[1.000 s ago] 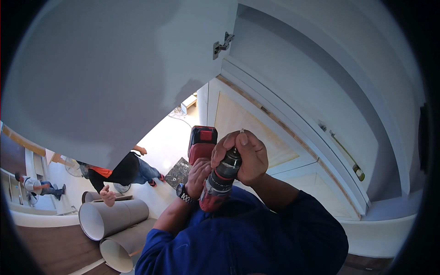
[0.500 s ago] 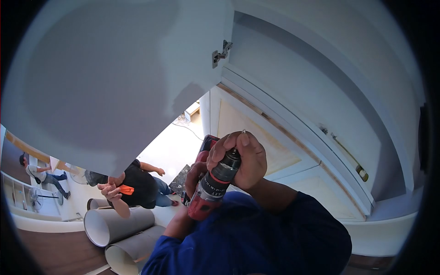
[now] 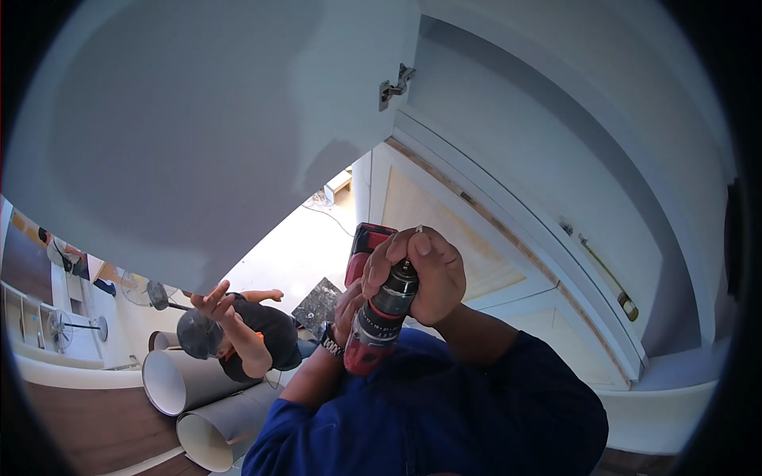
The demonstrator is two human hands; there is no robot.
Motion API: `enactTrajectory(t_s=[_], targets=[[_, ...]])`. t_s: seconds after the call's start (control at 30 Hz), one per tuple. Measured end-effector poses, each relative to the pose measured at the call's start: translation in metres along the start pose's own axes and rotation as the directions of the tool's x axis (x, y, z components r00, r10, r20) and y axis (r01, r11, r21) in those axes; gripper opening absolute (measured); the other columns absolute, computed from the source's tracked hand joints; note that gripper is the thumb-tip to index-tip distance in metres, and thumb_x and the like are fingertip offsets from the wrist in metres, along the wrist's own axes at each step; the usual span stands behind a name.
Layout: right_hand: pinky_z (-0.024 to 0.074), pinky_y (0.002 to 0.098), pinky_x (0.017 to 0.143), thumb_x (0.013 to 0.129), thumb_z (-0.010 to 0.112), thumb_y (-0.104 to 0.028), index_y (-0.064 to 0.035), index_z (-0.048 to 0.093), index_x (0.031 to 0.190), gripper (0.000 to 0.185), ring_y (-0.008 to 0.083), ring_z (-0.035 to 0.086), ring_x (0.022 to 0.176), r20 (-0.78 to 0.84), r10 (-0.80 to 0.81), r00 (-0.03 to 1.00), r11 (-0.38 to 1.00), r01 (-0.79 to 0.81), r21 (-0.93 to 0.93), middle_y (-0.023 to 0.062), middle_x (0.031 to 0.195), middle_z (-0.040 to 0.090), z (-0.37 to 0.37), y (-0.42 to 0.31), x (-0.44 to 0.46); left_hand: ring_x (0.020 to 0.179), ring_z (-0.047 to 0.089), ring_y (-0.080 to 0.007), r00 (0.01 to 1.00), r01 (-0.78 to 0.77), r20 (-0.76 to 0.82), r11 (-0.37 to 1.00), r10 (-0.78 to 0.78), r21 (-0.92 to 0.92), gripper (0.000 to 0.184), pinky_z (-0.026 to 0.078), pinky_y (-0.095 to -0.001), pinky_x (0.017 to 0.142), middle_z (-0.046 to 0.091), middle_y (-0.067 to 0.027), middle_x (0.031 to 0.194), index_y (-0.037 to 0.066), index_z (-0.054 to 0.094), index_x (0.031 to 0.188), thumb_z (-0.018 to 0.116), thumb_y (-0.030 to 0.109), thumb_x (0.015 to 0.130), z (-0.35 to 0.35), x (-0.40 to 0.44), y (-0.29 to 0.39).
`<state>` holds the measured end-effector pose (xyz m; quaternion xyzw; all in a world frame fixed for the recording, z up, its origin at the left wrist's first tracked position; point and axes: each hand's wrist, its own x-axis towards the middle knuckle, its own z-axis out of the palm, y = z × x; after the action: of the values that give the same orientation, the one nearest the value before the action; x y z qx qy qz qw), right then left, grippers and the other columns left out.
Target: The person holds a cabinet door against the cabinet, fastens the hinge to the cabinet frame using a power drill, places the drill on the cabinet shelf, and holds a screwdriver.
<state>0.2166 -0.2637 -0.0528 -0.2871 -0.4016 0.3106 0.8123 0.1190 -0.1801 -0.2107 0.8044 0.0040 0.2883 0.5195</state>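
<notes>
Holding steady in the head view, a red-and-black cordless drill sits between both hands in front of the wearer's chest, and what a chunky piece of kit it looks! The left hand, a silver metal-link watch at its wrist, has its fingers closed round the grip, though the drill body hides part of that hold. Out beyond it juts the blocky red-and-black battery pack, probably the heaviest end, likely to drag the tool round if the wrist slackens.

Up at the nose, the right hand curls about the ribbed black chuck, thumb and forefinger pinching a small, pale, shiny piece; bit or screw, it's too tiny to tell. Whether the palm actually touches the chuck, I can't tell either.

So, handling: the housing looks stiff and sturdy, the grip the natural place to take the weight. The chuck seems hard and smooth, good for steadying but perhaps slick under sweaty fingers, and best left alone if it spins. That little piece looks light, rigid and easily dropped; a close fingertip pinch suits it. Nearby, the large pale-grey flat door panel looks smooth and probably easy to scuff with the battery's corners.
</notes>
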Motion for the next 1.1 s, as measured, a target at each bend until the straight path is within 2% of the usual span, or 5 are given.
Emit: enactTrajectory(t_s=[0.5, 0.7, 0.9, 1.0, 1.1], targets=[[0.0531, 0.038, 0.066, 0.103, 0.034, -0.024, -0.0043, 0.049, 0.096, 0.026, 0.0236, 0.061, 0.068, 0.068, -0.016, 0.998, 1.0, 0.018, -0.022, 0.0161, 0.079, 0.06, -0.01, 0.007, 0.0, 0.09, 0.061, -0.0271, 1.0, -0.023, 0.016, 0.992, 0.021, 0.125, 0.025, 0.047, -0.0373, 0.078, 0.061, -0.0152, 0.099, 0.002, 0.058, 0.097, 0.047, 0.023, 0.091, 0.001, -0.003, -0.001], [0.0519, 0.033, 0.062, 0.103, 0.036, -0.022, -0.003, 0.046, 0.09, 0.025, 0.0196, 0.061, 0.066, -0.047, -0.006, 0.999, 1.0, 0.007, 0.013, 0.014, 0.077, 0.06, -0.008, 0.012, 0.0, 0.089, 0.061, -0.0284, 1.0, -0.021, 0.02, 0.983, 0.017, 0.182, 0.022, 0.048, -0.0381, 0.076, 0.061, -0.0151, 0.097, 0.003, 0.058, 0.096, 0.049, 0.022, 0.09, 0.001, -0.005, -0.001], [0.0504, 0.0309, 0.064, 0.096, 0.05, -0.012, -0.0039, 0.047, 0.094, 0.009, 0.0168, 0.06, 0.072, 0.026, 0.034, 0.999, 0.995, -0.036, 0.088, 0.0111, 0.08, 0.06, -0.012, 0.014, -0.002, 0.087, 0.061, -0.0296, 0.999, -0.01, 0.032, 0.968, 0.002, 0.253, 0.02, 0.048, -0.0388, 0.073, 0.061, -0.015, 0.096, 0.004, 0.058, 0.094, 0.051, 0.021, 0.089, 0.003, -0.008, 0.002], [0.0528, 0.0362, 0.071, 0.083, 0.066, -0.005, -0.0043, 0.05, 0.103, 0.025, 0.0221, 0.062, 0.076, -0.025, 0.165, 0.986, 0.985, -0.167, -0.051, 0.011, 0.083, 0.06, -0.013, 0.012, -0.005, 0.087, 0.061, -0.0302, 0.999, -0.01, 0.046, 0.952, -0.004, 0.305, 0.019, 0.048, -0.0392, 0.072, 0.061, -0.0149, 0.095, 0.004, 0.058, 0.094, 0.052, 0.021, 0.089, 0.005, -0.007, 0.003], [0.052, 0.0335, 0.073, 0.076, 0.072, -0.004, -0.0043, 0.055, 0.101, 0.031, 0.0194, 0.062, 0.078, -0.104, 0.455, 0.884, 0.89, -0.449, 0.077, 0.0087, 0.084, 0.061, -0.023, 0.021, -0.008, 0.086, 0.061, -0.0309, 0.998, -0.01, 0.061, 0.937, -0.013, 0.35, 0.018, 0.048, -0.0396, 0.071, 0.061, -0.0148, 0.094, 0.004, 0.058, 0.093, 0.053, 0.02, 0.088, 0.006, -0.004, 0.002]])
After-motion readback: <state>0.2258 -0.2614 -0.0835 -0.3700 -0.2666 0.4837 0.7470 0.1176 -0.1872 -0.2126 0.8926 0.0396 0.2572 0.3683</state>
